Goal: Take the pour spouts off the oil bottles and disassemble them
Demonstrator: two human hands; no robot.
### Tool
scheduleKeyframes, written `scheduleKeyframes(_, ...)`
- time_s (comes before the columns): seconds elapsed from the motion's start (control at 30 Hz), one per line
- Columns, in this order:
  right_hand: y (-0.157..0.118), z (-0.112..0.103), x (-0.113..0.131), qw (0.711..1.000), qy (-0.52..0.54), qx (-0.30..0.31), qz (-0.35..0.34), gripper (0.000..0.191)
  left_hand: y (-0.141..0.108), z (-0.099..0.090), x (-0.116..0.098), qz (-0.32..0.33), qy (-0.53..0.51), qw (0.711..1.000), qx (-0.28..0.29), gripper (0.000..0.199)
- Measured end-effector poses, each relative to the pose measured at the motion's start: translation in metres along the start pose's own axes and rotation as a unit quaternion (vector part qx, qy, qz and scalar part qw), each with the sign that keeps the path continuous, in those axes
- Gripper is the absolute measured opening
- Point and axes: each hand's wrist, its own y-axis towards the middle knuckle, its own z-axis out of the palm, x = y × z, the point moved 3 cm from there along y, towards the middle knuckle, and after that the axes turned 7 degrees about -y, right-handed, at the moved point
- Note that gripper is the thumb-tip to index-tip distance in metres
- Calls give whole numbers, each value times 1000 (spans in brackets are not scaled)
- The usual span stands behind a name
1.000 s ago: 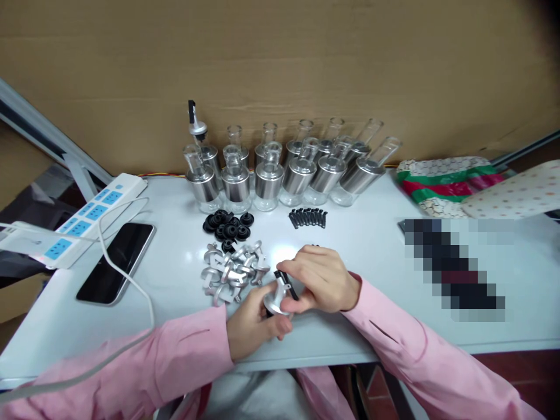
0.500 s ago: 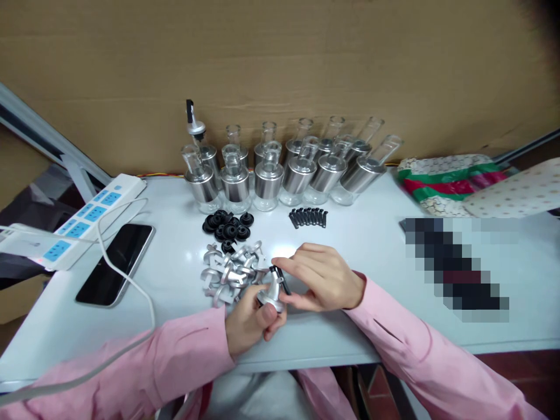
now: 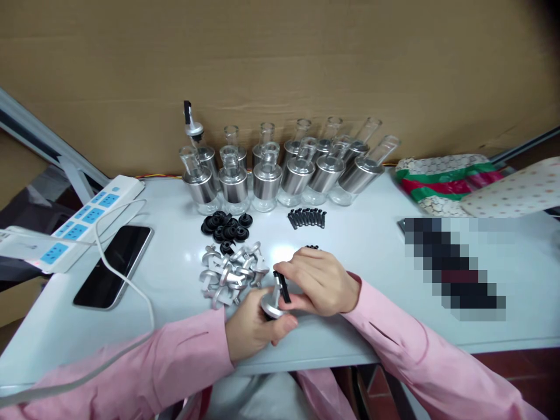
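My left hand (image 3: 256, 326) is closed around the round base of a silver bottle pourer (image 3: 272, 303), near the table's front edge. Against the pourer's spout lies a black flip cap (image 3: 284, 287), pinched between the thumb and index finger of my right hand (image 3: 321, 283). Just left of the hands is a heap of silver pourer tops (image 3: 231, 274). Behind it sit several black ribbed stoppers (image 3: 225, 227). A row of small black caps (image 3: 307, 218) lies farther back, and a few more black pieces (image 3: 312, 247) peek out behind my right hand.
Glass bottles with steel sleeves (image 3: 268, 181) stand in two rows at the back; one at the left carries a finished-looking pourer (image 3: 192, 125). At left are a phone (image 3: 114, 265), a power strip (image 3: 87, 224) and a white cable (image 3: 126, 277). A patterned cloth (image 3: 450, 184) lies at right.
The pourer has turned in my left hand, its base now tilted toward me. My left thumb has moved right, off the base's top. The black pieces behind my right hand have come into view.
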Motion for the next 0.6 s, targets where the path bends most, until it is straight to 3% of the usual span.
scheduleKeyframes(0.3, 1, 0, 4, 999, 38, -19, 2, 39, 5, 2, -12, 37, -23, 999, 30, 58)
scheduleKeyframes(0.5, 2, -3, 0, 997, 74, -18, 25, 8, 1, -4, -1, 13, -32, 999, 8, 59)
scheduleKeyframes(0.6, 1, -1, -3, 996, 78, -11, 35, 23, 0, -3, -1, 15, 15, 1000, 7, 53)
